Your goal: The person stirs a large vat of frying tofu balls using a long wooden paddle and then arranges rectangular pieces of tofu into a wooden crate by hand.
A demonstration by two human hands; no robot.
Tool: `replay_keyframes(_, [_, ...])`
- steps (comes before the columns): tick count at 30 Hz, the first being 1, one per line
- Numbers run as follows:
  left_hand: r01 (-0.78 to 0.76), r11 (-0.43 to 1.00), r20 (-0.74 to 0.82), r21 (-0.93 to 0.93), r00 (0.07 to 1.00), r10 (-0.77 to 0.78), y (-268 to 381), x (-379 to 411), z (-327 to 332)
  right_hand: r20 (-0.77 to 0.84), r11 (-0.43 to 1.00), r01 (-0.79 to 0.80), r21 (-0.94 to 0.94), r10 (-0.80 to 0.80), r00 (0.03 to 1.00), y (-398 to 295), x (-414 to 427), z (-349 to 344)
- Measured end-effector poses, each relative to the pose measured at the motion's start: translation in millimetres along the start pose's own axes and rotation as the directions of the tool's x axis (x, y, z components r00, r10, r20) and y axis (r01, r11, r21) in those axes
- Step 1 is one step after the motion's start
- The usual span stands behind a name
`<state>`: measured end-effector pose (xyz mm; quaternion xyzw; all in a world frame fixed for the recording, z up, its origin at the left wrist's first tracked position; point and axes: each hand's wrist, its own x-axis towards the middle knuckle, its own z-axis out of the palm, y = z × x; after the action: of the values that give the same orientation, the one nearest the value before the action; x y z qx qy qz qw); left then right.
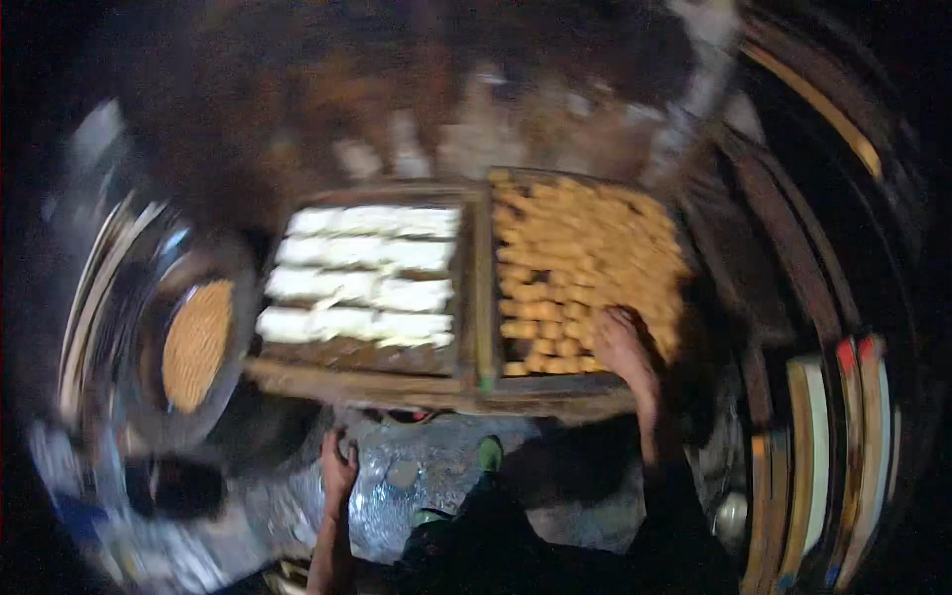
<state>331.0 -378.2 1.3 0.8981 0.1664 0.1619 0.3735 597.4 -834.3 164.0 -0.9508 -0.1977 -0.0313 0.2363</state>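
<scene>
My right hand point(625, 346) is over the front right part of a wooden tray point(483, 297) of small orange-brown food pieces point(587, 245), its fingertips at the pieces. Blur hides whether anything is between those fingers. Beside that, on the left, rows of soft white slabs point(357, 286) lie in a second wooden-framed tray point(357, 379) with a brown base. Below its front edge, my left hand point(340, 465) hangs in the air, fingers apart and nothing in it.
A round dark pan point(216, 428) with tan granular material point(197, 346) stands at the left. Stacked wooden boards or frames point(811, 461) line the right side. My green shoe point(490, 452) is on the wet-looking floor point(394, 506). The far background is blurred.
</scene>
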Motion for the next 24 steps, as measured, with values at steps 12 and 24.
replay_keyframes(12, [0.825,0.502,-0.307,-0.259,0.423,-0.853,-170,-454,-112,0.046,0.873,0.388,0.297,-0.419,0.907,-283,-91,256])
replay_keyframes(24, [0.872,0.358,-0.032,-0.335,0.369,-0.929,-315,-300,-135,0.910,0.983,0.011,0.185,-0.175,0.376,-199,-136,513])
